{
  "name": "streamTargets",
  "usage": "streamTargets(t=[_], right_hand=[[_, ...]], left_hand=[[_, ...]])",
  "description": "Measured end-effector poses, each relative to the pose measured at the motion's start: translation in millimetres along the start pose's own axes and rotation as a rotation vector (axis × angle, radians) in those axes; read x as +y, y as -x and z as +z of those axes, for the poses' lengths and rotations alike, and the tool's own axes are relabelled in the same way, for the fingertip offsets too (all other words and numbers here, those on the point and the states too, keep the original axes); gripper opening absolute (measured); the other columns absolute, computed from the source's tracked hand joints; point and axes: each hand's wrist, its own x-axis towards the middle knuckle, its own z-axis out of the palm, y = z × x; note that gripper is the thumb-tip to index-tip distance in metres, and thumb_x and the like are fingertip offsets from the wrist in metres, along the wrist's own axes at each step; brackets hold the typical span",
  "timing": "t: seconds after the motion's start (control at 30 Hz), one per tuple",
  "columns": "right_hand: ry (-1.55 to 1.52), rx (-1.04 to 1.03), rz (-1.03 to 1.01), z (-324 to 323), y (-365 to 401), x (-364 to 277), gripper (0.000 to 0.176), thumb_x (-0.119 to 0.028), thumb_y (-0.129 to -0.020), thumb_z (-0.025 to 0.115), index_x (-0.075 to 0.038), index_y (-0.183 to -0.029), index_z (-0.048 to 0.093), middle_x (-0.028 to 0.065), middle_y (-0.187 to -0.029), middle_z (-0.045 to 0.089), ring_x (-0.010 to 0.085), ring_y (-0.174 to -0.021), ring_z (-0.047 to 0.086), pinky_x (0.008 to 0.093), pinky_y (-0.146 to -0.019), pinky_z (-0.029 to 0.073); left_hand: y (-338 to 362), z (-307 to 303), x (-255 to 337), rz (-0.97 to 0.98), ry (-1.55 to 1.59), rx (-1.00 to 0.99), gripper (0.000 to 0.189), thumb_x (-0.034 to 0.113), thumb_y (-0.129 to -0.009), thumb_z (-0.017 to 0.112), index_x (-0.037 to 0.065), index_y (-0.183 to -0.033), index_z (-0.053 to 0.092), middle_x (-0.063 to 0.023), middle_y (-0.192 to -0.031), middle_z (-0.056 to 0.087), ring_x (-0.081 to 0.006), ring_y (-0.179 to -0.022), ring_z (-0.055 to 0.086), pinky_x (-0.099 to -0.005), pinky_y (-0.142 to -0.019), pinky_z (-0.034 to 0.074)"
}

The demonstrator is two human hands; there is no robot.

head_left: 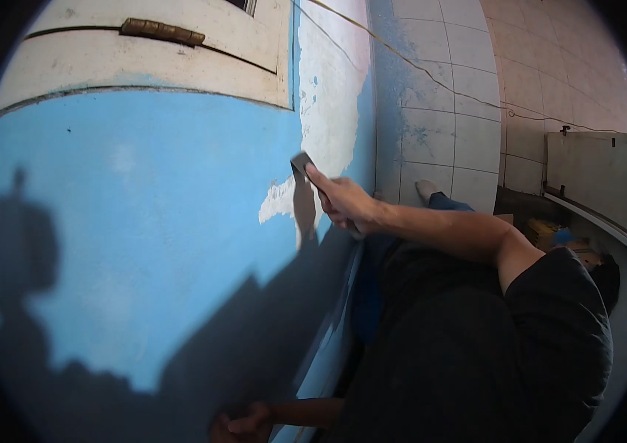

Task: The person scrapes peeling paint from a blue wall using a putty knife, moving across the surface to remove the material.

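Scraper (301,164): prob. stiff, light blade; hold by handle. R hand (343,203) clamped round it. L hand (243,426): grip cannot tell.

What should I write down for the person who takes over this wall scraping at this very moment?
Right hand: grip shut on the scraper, blade against the blue painted wall at the edge of the paint.
Left hand: fingers curled, by the wall in shadow, partly cut off by the picture edge.
Done: a bare white patch is scraped next to the blade.
Left: the large blue area is unscraped.
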Motion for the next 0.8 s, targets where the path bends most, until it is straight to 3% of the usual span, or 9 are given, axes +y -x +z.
streamTargets(t=[0.07, 0.37, 0.47, 0.57, 0.6, 0.67, 0.73, 0.8], right_hand=[[0.017, -0.011, 0.082, -1.6, 7.3, 12.3, 0.061, -0.073, -0.090, 0.043, -0.018, -0.066, 0.033, -0.0060, -0.055, 0.029, 0.0060, -0.044, 0.027, 0.0239, -0.040, 0.028], [0.057, 0.019, 0.090, -2.8, 3.3, 14.5, 0.061, -0.074, -0.089, 0.044, -0.018, -0.066, 0.034, -0.0056, -0.055, 0.031, 0.0059, -0.042, 0.027, 0.0242, -0.038, 0.028], [0.054, 0.010, 0.088, -5.2, 2.1, 10.1, 0.061, -0.074, -0.089, 0.044, -0.018, -0.066, 0.034, -0.0056, -0.055, 0.031, 0.0059, -0.042, 0.027, 0.0245, -0.038, 0.027], [0.076, -0.001, 0.142, 4.6, 15.2, 18.0, 0.061, -0.074, -0.089, 0.044, -0.018, -0.066, 0.035, -0.0056, -0.054, 0.030, 0.0057, -0.042, 0.027, 0.0248, -0.038, 0.027], [0.095, 0.001, 0.150, 6.3, 16.6, 14.0, 0.060, -0.074, -0.089, 0.044, -0.019, -0.066, 0.035, -0.0056, -0.054, 0.030, 0.0056, -0.042, 0.027, 0.0249, -0.038, 0.027], [-0.001, 0.036, -0.012, -1.5, -3.4, 3.9, 0.059, -0.070, -0.091, 0.045, -0.018, -0.066, 0.035, -0.0052, -0.055, 0.030, 0.0061, -0.042, 0.027, 0.0253, -0.038, 0.027], [-0.184, 0.061, -0.119, -8.9, -32.8, -23.5, 0.057, -0.068, -0.092, 0.046, -0.018, -0.067, 0.036, -0.0051, -0.056, 0.030, 0.0067, -0.042, 0.025, 0.0253, -0.038, 0.027], [-0.193, 0.078, -0.091, -4.0, -26.7, -30.7, 0.054, -0.063, -0.094, 0.048, -0.016, -0.069, 0.039, -0.0050, -0.059, 0.033, 0.0079, -0.045, 0.029, 0.0259, -0.042, 0.029]], left_hand=[[-5.2, 7.7, 14.6, -0.095, 0.030, 0.008, 0.034, 0.022, -0.099, 0.050, 0.004, -0.071, 0.053, -0.0071, -0.069, 0.052, -0.0199, -0.060, 0.047, -0.0358, -0.063, 0.040], [-9.0, 10.2, 14.1, -0.022, 0.007, 0.009, 0.034, 0.023, -0.099, 0.050, 0.004, -0.070, 0.053, -0.0075, -0.070, 0.053, -0.0208, -0.061, 0.047, -0.0356, -0.063, 0.040], [-3.8, 7.9, 16.2, -0.114, -0.001, 0.013, 0.034, 0.024, -0.098, 0.052, 0.004, -0.070, 0.053, -0.0078, -0.070, 0.054, -0.0211, -0.062, 0.049, -0.0360, -0.063, 0.040], [0.2, -3.8, -7.0, 0.076, 0.010, -0.027, 0.030, 0.016, -0.097, 0.052, -0.004, -0.075, 0.061, -0.0154, -0.072, 0.060, -0.0282, -0.064, 0.058, -0.0394, -0.062, 0.048], [-2.0, 2.0, -1.5, 0.021, 0.020, -0.005, 0.031, 0.019, -0.097, 0.052, -0.001, -0.074, 0.059, -0.0129, -0.071, 0.058, -0.0259, -0.064, 0.055, -0.0386, -0.063, 0.046], [-6.5, 8.4, 16.0, -0.096, 0.031, 0.028, 0.034, 0.025, -0.098, 0.053, 0.004, -0.071, 0.054, -0.0079, -0.071, 0.054, -0.0213, -0.063, 0.049, -0.0369, -0.064, 0.041], [-0.4, 3.3, 11.7, -0.063, 0.006, 0.007, 0.033, 0.026, -0.098, 0.054, 0.004, -0.073, 0.055, -0.0080, -0.072, 0.055, -0.0218, -0.063, 0.050, -0.0383, -0.065, 0.042], [-0.7, -1.2, -1.6, 0.006, 0.001, -0.007, 0.031, 0.022, -0.097, 0.053, 0.002, -0.074, 0.057, -0.0103, -0.072, 0.057, -0.0241, -0.064, 0.052, -0.0393, -0.065, 0.044]])
